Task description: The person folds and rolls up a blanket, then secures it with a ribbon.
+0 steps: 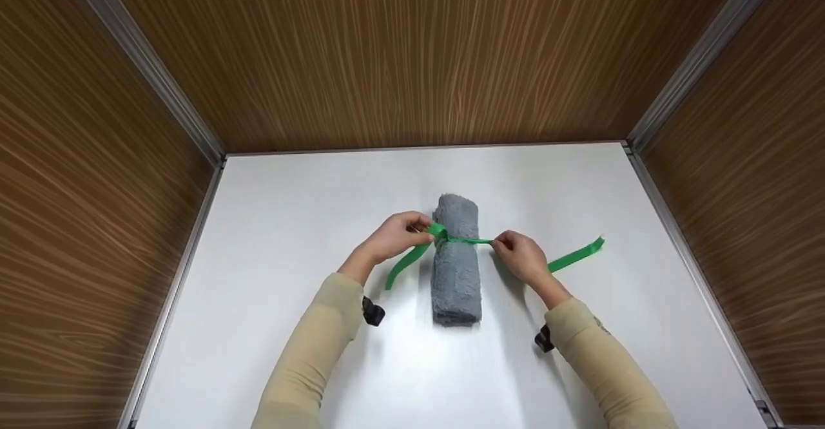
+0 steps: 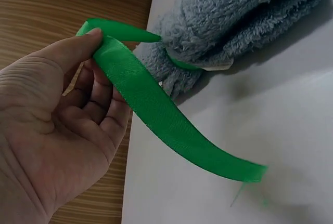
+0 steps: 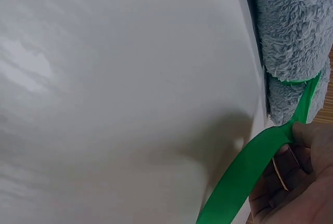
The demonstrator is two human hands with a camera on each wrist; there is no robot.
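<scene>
A rolled grey towel (image 1: 457,261) lies lengthwise on the white table (image 1: 309,197), with a green ribbon (image 1: 464,240) wrapped round its middle. My left hand (image 1: 401,234) pinches the ribbon just left of the roll; its free tail (image 1: 403,266) hangs toward me. My right hand (image 1: 517,252) pinches the ribbon right of the roll, and that tail (image 1: 577,254) trails off to the right. In the left wrist view the thumb (image 2: 78,47) presses the ribbon (image 2: 156,109) beside the towel (image 2: 229,16). The right wrist view shows fingers (image 3: 302,135) gripping the ribbon (image 3: 244,177) below the towel (image 3: 294,31).
Wood-grain walls (image 1: 412,55) close in the table at the back and on both sides, with metal strips (image 1: 148,68) at the corners. Beige sleeves (image 1: 309,358) cover both forearms. Bare white surface lies around the towel.
</scene>
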